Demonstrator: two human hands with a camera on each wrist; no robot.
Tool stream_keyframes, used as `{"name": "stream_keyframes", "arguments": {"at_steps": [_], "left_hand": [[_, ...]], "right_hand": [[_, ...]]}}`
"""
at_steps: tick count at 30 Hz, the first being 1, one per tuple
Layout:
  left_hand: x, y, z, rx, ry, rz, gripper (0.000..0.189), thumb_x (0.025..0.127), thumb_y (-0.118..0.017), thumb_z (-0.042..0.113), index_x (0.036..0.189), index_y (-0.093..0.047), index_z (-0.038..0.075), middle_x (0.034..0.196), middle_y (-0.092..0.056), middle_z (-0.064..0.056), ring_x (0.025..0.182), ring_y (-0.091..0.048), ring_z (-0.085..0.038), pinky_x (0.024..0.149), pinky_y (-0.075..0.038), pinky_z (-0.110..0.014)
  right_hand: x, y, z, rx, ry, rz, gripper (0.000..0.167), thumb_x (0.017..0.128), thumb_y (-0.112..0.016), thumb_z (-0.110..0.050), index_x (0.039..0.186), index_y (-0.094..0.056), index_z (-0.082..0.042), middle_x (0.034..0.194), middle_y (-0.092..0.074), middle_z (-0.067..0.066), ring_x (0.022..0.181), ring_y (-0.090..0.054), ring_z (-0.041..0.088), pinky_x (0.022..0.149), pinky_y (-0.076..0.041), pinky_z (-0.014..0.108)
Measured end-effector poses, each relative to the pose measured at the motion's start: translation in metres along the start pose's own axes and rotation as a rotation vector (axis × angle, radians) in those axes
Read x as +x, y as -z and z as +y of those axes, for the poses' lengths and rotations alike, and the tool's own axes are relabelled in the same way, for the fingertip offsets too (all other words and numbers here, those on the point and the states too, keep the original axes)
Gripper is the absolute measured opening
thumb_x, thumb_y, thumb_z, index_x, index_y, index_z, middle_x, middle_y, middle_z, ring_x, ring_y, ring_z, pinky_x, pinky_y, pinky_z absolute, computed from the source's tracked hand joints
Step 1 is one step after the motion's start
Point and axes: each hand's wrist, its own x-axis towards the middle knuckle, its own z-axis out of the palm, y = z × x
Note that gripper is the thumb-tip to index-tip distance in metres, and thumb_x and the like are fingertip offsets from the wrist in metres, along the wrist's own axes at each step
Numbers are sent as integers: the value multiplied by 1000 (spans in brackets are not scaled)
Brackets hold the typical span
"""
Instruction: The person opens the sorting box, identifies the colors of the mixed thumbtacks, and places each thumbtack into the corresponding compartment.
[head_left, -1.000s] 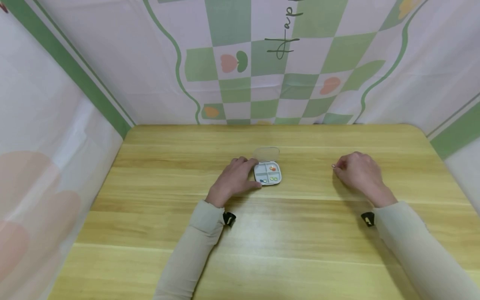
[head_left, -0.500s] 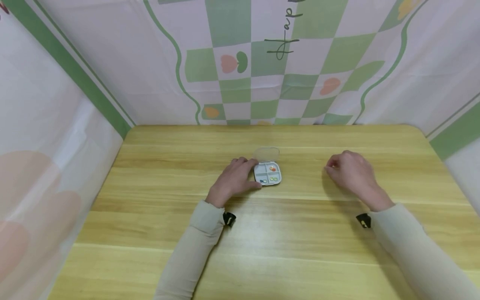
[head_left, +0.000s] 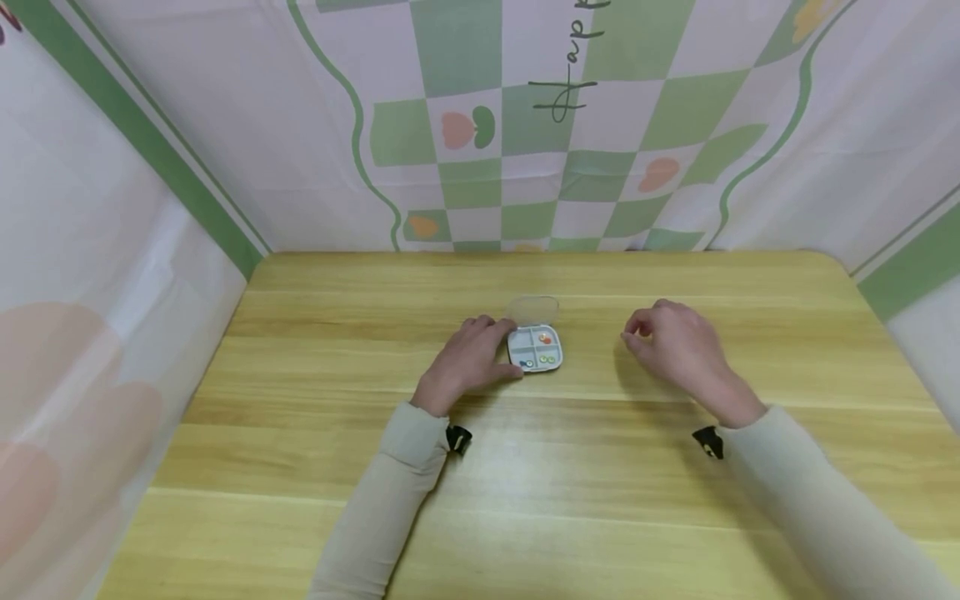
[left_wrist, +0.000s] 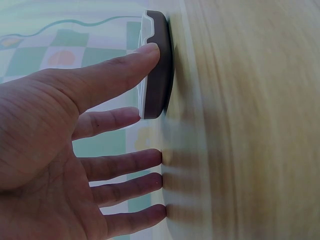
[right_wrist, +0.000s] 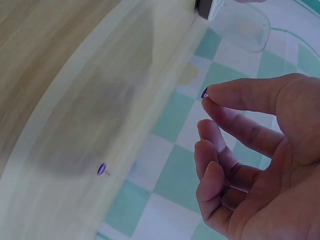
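A small white pill box point(head_left: 535, 348) with four compartments lies on the table, its clear lid point(head_left: 534, 310) folded back. Orange-red pieces sit in its far right compartment, greenish ones in the near right, blue and pale ones in the near left. My left hand point(head_left: 467, 354) holds the box at its left side, thumb on the near edge and index finger at the far corner; its other fingertips touch the table. To the right, my right hand point(head_left: 678, 343) is raised over the table, pinching a tiny purple stud point(right_wrist: 204, 93) between thumb and index finger, the other fingers curled.
Another purple stud point(right_wrist: 102, 169) with a thin post lies on the wooden table point(head_left: 570, 492), seen in the right wrist view. A green-and-white checked cloth point(head_left: 468, 179) hangs behind the table's far edge, with pale cloth point(head_left: 97, 275) at the left side.
My right hand has moved left across the table toward the pill box, still pinching the stud. The left hand and the box have stayed in place.
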Motion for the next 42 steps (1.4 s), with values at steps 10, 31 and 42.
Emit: {"name": "stream_keyframes", "arguments": {"at_steps": [10,31,42], "left_hand": [[1,-1,-1,4,0,-1,73,90,-78,41,150,-48,11,144,-53,-13,126,-50,-29,106,-43,-42],[1,-1,-1,-9,-5,6,72,89,-79,40,149,-50,11,142,-54,-14,125,-51,-30,106,-43,-43],[0,0,-2,21,-26,20,70,90,-78,41,147,-51,11,139,-56,-12,118,-52,-27,100,-46,-40]], "right_hand": [[9,-9,-22,12,16,-12,11,92,-72,-15,92,-77,-5,87,-65,11,76,-58,26,60,-46,39],[28,-24,-65,64,62,-18,11,91,-72,-13,95,-78,-4,89,-65,13,80,-58,29,64,-49,41],[40,-35,-82,56,80,-33,12,90,-74,-15,95,-78,-4,90,-66,12,81,-60,29,65,-51,41]]}}
